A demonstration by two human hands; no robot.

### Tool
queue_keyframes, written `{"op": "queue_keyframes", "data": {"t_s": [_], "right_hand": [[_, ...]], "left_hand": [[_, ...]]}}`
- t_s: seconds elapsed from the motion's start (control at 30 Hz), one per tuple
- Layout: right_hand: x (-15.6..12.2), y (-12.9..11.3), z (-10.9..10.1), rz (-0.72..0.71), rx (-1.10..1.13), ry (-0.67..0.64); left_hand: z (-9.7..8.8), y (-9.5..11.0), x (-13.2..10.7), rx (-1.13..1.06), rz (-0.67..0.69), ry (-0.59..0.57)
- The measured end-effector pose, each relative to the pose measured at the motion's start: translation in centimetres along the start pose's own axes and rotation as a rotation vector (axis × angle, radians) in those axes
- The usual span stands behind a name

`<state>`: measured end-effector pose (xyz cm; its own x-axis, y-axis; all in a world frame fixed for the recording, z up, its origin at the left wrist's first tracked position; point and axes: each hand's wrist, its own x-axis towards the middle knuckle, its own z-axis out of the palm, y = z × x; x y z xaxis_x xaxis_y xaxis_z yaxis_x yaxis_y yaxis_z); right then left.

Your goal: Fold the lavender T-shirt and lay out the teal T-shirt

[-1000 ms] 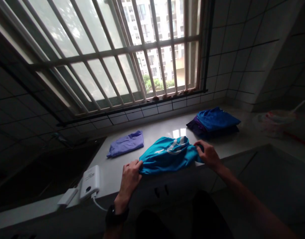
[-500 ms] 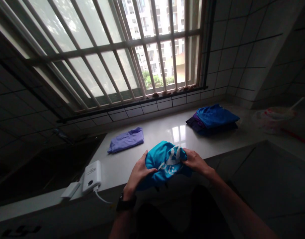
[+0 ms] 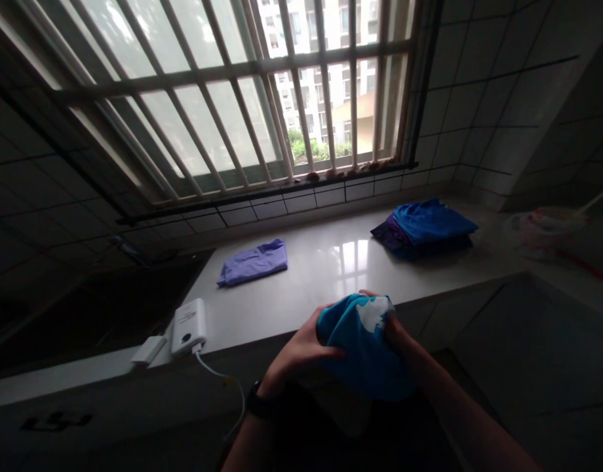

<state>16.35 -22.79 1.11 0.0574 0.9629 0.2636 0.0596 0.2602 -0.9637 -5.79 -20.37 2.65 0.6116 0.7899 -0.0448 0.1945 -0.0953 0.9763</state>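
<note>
A bright blue cloth garment [image 3: 363, 347] with a white print hangs bunched between my two hands, just in front of the counter edge. My left hand [image 3: 306, 344], with a dark band on its wrist, grips its left side, thumb across the front. On the right side, my right hand [image 3: 392, 331] is closed on the cloth near the white print; part of its fingers is hidden behind the fabric. The lower part of the garment droops into shadow.
A folded lavender cloth [image 3: 255, 263] lies on the pale counter [image 3: 311, 269]. Folded blue and purple clothes [image 3: 429, 226] are stacked at right. A white power bank [image 3: 189, 326] with a cable sits near the dark sink [image 3: 99, 308]. A plastic bag [image 3: 547, 229] stands far right.
Both hands have moved down and to the right with the blue garment, off the counter edge. The garment is more bunched, its lettering folded out of sight and its lower part hanging.
</note>
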Motion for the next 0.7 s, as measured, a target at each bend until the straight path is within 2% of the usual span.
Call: {"op": "queue_keyframes", "data": {"t_s": [0.07,0.1,0.23,0.27,0.3,0.33,0.43,0.47,0.5,0.53,0.6,0.7], "right_hand": [[0.2,-0.1,-0.2,0.005,0.053,0.082],[0.3,-0.1,-0.7,0.000,0.079,0.121],[-0.3,-0.7,-4.0,-0.045,0.012,0.238],[-0.6,-1.2,-5.0,-0.048,-0.020,0.227],[-0.8,-1.8,-6.0,-0.047,-0.048,0.157],[-1.0,-2.5,-6.9,-0.047,-0.068,0.014],[-1.4,-4.3,-7.9,-0.084,-0.046,-0.671],[-1.5,-4.5,-7.5,-0.103,-0.014,-0.806],[-1.6,-4.4,-6.7,-0.118,0.016,-0.820],[-1.7,-4.0,-5.5,-0.128,0.031,-0.754],[-2.0,-2.8,-2.7,-0.125,-0.011,-0.490],[-2.4,-1.2,0.6,-0.125,-0.136,-0.433]], "left_hand": [[1.0,0.2,0.1,-0.026,-0.030,-0.057],[1.0,0.4,0.0,-0.029,-0.025,-0.012],[-1.1,1.4,-1.0,0.035,0.101,0.404],[-1.7,1.7,-1.2,0.058,0.128,0.493],[-2.0,2.0,-1.4,0.078,0.151,0.555],[-2.2,2.3,-1.5,0.093,0.168,0.588],[-1.1,3.0,-1.6,0.066,0.188,0.553],[-0.4,3.2,-1.4,0.039,0.187,0.521],[0.3,3.4,-1.3,0.019,0.182,0.485],[1.1,3.5,-1.1,0.014,0.177,0.450],[2.4,3.6,-0.7,0.063,0.176,0.398],[3.0,3.8,-0.6,0.176,0.208,0.454]]}}
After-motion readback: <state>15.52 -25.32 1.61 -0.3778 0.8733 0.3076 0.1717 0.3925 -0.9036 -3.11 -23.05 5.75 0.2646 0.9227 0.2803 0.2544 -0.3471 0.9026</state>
